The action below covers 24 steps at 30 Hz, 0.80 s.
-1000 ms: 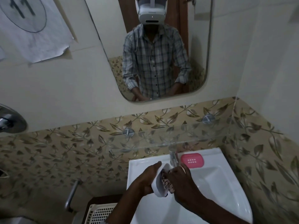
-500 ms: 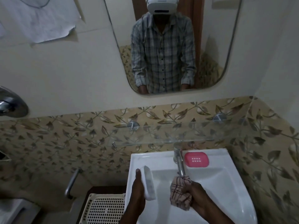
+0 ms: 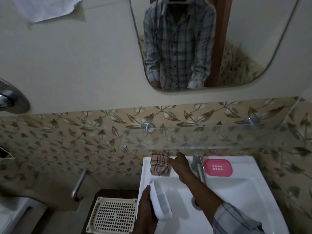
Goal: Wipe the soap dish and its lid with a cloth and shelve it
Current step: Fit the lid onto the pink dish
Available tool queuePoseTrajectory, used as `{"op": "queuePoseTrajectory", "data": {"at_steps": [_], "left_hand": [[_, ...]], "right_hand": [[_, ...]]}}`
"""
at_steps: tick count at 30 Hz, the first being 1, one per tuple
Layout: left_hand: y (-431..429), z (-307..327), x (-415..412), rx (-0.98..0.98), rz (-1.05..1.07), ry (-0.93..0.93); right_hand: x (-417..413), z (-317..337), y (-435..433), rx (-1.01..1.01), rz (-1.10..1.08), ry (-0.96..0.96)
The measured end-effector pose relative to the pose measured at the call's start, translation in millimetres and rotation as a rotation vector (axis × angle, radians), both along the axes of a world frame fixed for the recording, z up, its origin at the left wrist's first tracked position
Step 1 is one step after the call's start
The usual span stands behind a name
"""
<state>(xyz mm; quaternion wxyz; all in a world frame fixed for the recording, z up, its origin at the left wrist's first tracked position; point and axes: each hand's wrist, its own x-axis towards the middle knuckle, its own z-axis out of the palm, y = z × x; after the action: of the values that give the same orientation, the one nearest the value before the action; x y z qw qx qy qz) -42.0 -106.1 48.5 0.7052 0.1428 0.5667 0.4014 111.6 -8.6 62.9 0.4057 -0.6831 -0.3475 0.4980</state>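
My left hand (image 3: 146,208) grips a white oval soap dish part (image 3: 161,201), held on edge over the left side of the white sink (image 3: 236,191). My right hand (image 3: 181,164) reaches across to the sink's back left corner, its fingers apart right beside the checked cloth (image 3: 159,164) that lies there. The pink part of the soap dish (image 3: 217,167) rests flat on the sink's back ledge, right of the tap (image 3: 199,168). Above the sink runs a glass shelf (image 3: 211,139) on two metal pegs.
A mirror (image 3: 219,43) on the wall shows a person in a checked shirt. A cream perforated basket (image 3: 113,215) sits on a dark stand left of the sink. A metal handle (image 3: 78,186) juts from the leaf-patterned tiles. A wall fitting (image 3: 11,98) is far left.
My right hand held the cloth against the white dish, then drew it away, and now has laid it on the sink's back left corner. The left hand has lowered the dish.
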Motion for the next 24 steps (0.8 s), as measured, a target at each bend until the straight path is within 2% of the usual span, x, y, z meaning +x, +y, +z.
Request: {"op": "queuePoseTrajectory", "data": {"at_steps": [4, 6, 8, 10, 14, 17, 21, 24], "left_hand": [[4.4, 3.6, 14.9, -0.093, -0.072, -0.090], [8.9, 4.9, 29.6, 0.009, -0.162, -0.111], [13.7, 9.8, 52.4, 0.127, -0.160, -0.005], [13.2, 17.2, 81.5, 0.197, -0.126, 0.075], [13.9, 33.9, 137.3, 0.285, -0.123, 0.097], [16.5, 40.8, 163.7, 0.289, -0.191, 0.080], [13.6, 27.4, 159.8, 0.233, -0.180, 0.102], [10.8, 8.5, 134.1, 0.146, -0.090, 0.103]], "right_hand": [[9.8, 10.2, -69.4, 0.213, 0.366, -0.138], [21.9, 4.8, -110.8, 0.373, 0.491, -0.472], [34.5, 6.5, -136.7, 0.524, 0.507, -0.902], [49.2, 17.8, -144.3, 0.473, 0.455, -1.086], [88.2, 35.6, -133.4, 0.320, 0.336, -1.166], [122.9, 43.1, -126.3, 0.255, 0.389, -1.163], [187.2, 21.6, -106.9, 0.253, 0.369, -1.210], [226.4, -0.8, -74.5, 0.101, 0.478, -1.206]]}}
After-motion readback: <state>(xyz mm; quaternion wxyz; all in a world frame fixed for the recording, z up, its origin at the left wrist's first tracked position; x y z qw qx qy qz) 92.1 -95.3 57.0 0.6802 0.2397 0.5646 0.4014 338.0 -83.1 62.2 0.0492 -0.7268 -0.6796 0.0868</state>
